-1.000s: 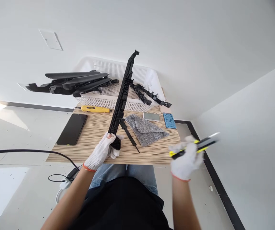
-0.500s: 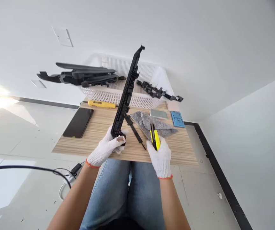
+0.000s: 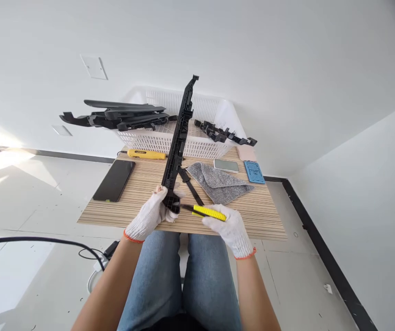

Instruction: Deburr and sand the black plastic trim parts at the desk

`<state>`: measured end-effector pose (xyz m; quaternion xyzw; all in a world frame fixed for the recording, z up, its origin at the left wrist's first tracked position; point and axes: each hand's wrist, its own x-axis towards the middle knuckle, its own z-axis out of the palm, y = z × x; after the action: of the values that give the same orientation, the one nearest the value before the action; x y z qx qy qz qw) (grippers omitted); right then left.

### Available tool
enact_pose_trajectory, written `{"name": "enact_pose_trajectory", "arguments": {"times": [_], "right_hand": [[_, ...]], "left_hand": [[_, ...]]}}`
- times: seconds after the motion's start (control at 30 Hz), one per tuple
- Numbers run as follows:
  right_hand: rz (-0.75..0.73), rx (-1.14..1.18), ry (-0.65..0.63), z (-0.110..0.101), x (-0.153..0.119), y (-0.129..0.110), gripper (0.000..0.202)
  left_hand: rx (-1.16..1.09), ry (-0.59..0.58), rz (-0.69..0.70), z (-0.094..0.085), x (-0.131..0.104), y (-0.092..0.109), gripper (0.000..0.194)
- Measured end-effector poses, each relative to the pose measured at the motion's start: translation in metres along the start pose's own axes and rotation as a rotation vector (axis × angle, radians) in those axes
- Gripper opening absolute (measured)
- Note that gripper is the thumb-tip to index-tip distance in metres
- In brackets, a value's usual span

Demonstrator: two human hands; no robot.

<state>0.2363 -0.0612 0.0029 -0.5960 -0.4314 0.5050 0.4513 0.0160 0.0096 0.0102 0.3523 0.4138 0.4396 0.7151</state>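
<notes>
My left hand (image 3: 152, 210), in a white knit glove, is closed around the lower end of a long black plastic trim piece (image 3: 178, 147), which slants up and away over the table. In my gloved right hand (image 3: 228, 226) is a yellow and black utility knife (image 3: 210, 212), pointing left. Its tip is at the trim piece's lower end; whether it touches there I cannot tell. A dark narrow tool (image 3: 193, 189) lies on the table just behind the knife. Beside it is a folded grey cloth (image 3: 220, 181).
A white plastic basket (image 3: 200, 149) at the back holds several black trim pieces (image 3: 121, 114), some jutting over its rim. On the wooden table (image 3: 142, 193) lie a black phone (image 3: 114, 180), a yellow tool (image 3: 146, 154), a pale flat object (image 3: 225, 165) and a blue card (image 3: 254, 172).
My right hand has turned the utility knife from upright to pointing left, bringing its tip to the trim piece's lower end. The trim piece stands a little more upright.
</notes>
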Motion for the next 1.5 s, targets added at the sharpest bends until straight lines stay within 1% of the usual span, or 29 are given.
{"name": "enact_pose_trajectory", "arguments": {"times": [0.03,0.07,0.1,0.17,0.2,0.3,0.37,0.43,0.5,0.6,0.7,0.83,0.93,1.03,1.13,1.17,1.27,1.37,1.47,1.5], "right_hand": [[-0.004,-0.012,0.042,0.0008,0.0000,-0.0009,0.044],[0.001,-0.016,0.054,0.0013,0.0001,-0.0015,0.045],[0.014,-0.012,0.030,0.0013,0.0002,-0.0020,0.046],[0.048,0.000,-0.063,-0.0001,0.0004,-0.0023,0.046],[0.053,0.005,-0.075,-0.0012,0.0005,-0.0023,0.045],[0.051,0.018,-0.028,-0.0046,0.0011,-0.0028,0.046],[0.072,0.006,-0.059,-0.0054,0.0017,-0.0031,0.047],[0.067,-0.022,-0.038,-0.0048,0.0018,-0.0026,0.046],[0.045,-0.042,0.004,-0.0033,0.0010,-0.0011,0.044],[0.018,-0.084,-0.031,-0.0011,-0.0014,0.0018,0.044],[0.000,-0.101,0.040,-0.0007,-0.0024,0.0020,0.043],[0.036,-0.081,-0.022,-0.0032,0.0007,-0.0018,0.041],[0.010,-0.054,0.037,-0.0050,0.0029,-0.0038,0.041],[0.034,-0.050,-0.023,-0.0060,0.0038,-0.0038,0.042],[0.019,-0.065,0.041,-0.0067,0.0047,-0.0034,0.045],[0.013,-0.066,0.034,-0.0071,0.0050,-0.0036,0.045],[0.017,-0.085,-0.076,-0.0080,0.0055,-0.0047,0.042],[-0.001,-0.078,-0.017,-0.0073,0.0050,-0.0058,0.042],[0.006,-0.078,-0.041,-0.0058,0.0046,-0.0066,0.040],[0.005,-0.078,-0.030,-0.0055,0.0046,-0.0068,0.039]], "left_hand": [[-0.021,-0.001,0.007,0.0003,-0.0001,0.0000,0.059],[-0.030,-0.013,0.010,0.0003,-0.0004,0.0002,0.058],[-0.027,-0.036,0.007,-0.0001,-0.0009,0.0004,0.058],[0.002,-0.074,-0.006,-0.0016,-0.0025,0.0012,0.058],[0.020,-0.077,-0.011,-0.0026,-0.0033,0.0016,0.057],[0.051,-0.008,-0.013,-0.0045,-0.0052,0.0026,0.057],[0.047,0.039,-0.006,-0.0046,-0.0056,0.0030,0.059],[0.039,0.061,-0.001,-0.0040,-0.0056,0.0033,0.059],[0.040,0.060,-0.005,-0.0030,-0.0056,0.0038,0.056],[0.046,0.067,-0.010,-0.0017,-0.0059,0.0047,0.054],[0.049,0.069,-0.011,-0.0015,-0.0061,0.0046,0.056],[0.063,0.054,0.003,-0.0034,-0.0056,0.0027,0.057],[0.077,0.058,0.010,-0.0036,-0.0056,0.0026,0.057],[0.077,0.084,0.013,-0.0012,-0.0062,0.0044,0.060],[0.085,0.088,0.022,0.0012,-0.0068,0.0055,0.061],[0.089,0.085,0.023,0.0015,-0.0069,0.0053,0.061],[0.084,0.080,0.026,0.0006,-0.0067,0.0037,0.063],[0.084,0.083,0.022,-0.0008,-0.0064,0.0024,0.061],[0.090,0.090,0.010,-0.0006,-0.0063,0.0033,0.062],[0.090,0.094,0.005,-0.0002,-0.0062,0.0038,0.063]]}}
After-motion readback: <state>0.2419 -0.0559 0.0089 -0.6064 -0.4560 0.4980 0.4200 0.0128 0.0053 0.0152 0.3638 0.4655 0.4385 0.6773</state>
